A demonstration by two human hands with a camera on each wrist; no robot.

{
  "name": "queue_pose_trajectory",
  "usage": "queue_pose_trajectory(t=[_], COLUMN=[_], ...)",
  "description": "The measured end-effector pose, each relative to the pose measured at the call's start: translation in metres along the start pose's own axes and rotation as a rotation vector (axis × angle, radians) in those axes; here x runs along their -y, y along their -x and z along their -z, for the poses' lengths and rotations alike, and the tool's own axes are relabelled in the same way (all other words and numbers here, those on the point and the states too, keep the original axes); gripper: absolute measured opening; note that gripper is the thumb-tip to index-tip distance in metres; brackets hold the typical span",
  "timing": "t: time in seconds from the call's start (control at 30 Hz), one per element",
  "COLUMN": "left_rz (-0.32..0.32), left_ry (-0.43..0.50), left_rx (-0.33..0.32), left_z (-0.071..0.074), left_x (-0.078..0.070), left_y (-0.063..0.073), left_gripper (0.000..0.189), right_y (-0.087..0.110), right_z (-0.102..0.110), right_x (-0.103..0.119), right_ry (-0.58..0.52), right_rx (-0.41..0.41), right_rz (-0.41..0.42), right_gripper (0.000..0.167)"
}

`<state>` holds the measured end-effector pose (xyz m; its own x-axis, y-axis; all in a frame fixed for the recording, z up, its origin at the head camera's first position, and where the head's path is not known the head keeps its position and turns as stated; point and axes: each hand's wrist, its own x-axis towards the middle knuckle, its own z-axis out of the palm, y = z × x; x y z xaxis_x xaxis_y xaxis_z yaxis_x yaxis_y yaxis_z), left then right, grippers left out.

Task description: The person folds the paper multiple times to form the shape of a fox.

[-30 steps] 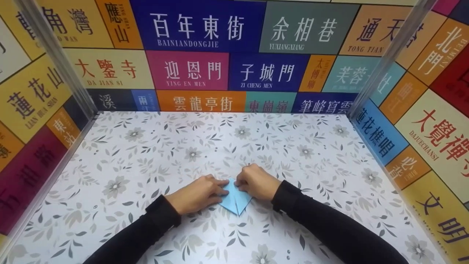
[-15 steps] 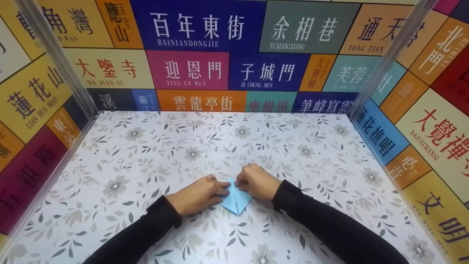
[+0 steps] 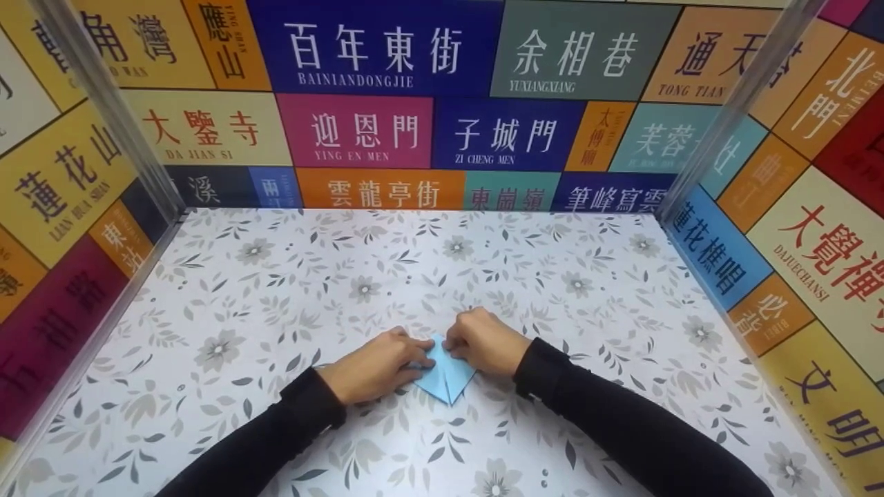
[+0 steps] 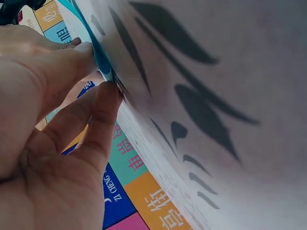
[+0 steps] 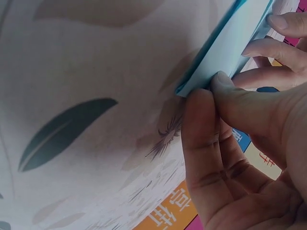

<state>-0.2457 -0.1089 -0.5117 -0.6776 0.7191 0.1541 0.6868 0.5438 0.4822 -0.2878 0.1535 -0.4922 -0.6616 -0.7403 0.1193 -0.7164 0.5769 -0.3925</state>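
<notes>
A light blue piece of folded paper (image 3: 440, 383) lies on the table near its middle, in a kite-like shape with a slit running up from its near point. My left hand (image 3: 376, 364) holds the paper's left edge, thumb on top and fingertips right at the edge in the left wrist view. From the other side, my right hand (image 3: 487, 342) pinches the right edge between thumb and index finger. In the right wrist view the folded paper (image 5: 223, 45) shows stacked layers along its edge, and left-hand fingertips appear beyond it. The fingers partly cover its upper sides.
The table (image 3: 276, 304) has a white cover printed with grey flowers and leaves. Colourful panels (image 3: 373, 131) with Chinese lettering rise behind it and on both sides. Clear corner posts (image 3: 117, 110) stand where the walls meet.
</notes>
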Motion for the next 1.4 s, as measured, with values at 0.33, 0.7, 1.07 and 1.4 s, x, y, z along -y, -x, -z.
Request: queue_pose_trajectory(t=[0.33,0.7,1.07,1.4], left_rz=[-0.026,-0.013,-0.012,-0.026], left_ry=[-0.035,-0.055,-0.050,-0.073], left_rx=[0.009,0.001,-0.006,-0.022], left_z=[-0.001,0.000,-0.002,-0.001], left_x=[-0.002,-0.003,-0.001,-0.001], left_y=[-0.002,0.002,0.004,0.005], left_gripper=[0.021,0.021,0.022,0.022], right_y=[-0.003,-0.004,-0.003,-0.004], right_z=[-0.003,-0.008,-0.014,-0.018], right_x=[-0.002,-0.005,-0.005,0.000], right_ry=[-0.056,-0.092,-0.105,-0.084], right_rx=[-0.002,-0.076,-0.099,-0.135], right_rz=[-0.036,-0.048,-0.067,-0.075], right_gripper=[0.004,0.009,0.006,0.012])
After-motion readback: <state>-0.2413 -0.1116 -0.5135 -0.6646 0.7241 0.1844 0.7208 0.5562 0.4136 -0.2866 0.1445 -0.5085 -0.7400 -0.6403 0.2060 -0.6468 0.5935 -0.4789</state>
